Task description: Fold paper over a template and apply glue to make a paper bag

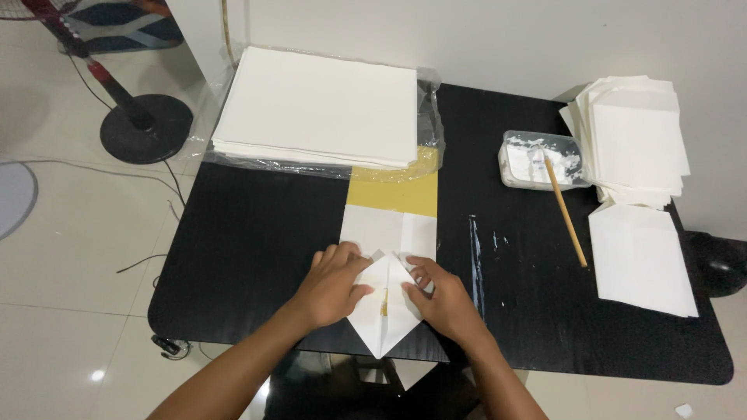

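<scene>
**Both hands flat on folded paper**

Forearms come in from the near edge. Left hand [333, 281] and right hand [440, 294] press fingers-down on a white paper sheet [383, 311] folded to a point, gripping nothing. It lies at the near edge of the black worktop [249, 257], over a yellow sheet [397, 190]. Farther right: glue tub [520, 165] with stick [566, 211], folded paper pile [634, 140]. Far: big paper stack [319, 105].

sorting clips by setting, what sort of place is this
Probably a room in a home used as a small paper-craft workspace: a black table on pale floor tiles, a tall stack of white paper sheets, a clear tub of white paste, and both hands, left hand and right hand, pressing a folded white paper piece.
</scene>
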